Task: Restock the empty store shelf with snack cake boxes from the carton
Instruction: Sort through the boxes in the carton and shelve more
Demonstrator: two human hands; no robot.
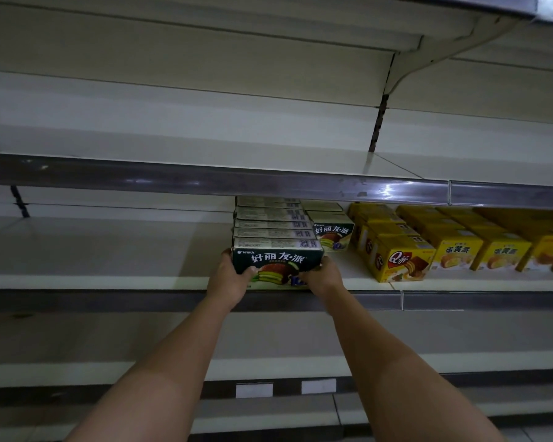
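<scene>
While both arms reach to shelf (pixel 109 260), left hand (pixel 229 275) and right hand (pixel 321 277) grasp front dark-green snack cake box (pixel 276 258); yellow boxes (pixel 396 256) right.

A shop aisle: long metal shelves (pixel 173 256) with price-label strips (pixel 205 181) along their edges, rows of identical green snack boxes (pixel 276 253) and yellow boxes (pixel 460 247) faced outward, blank price tags (pixel 254 390) below.
</scene>
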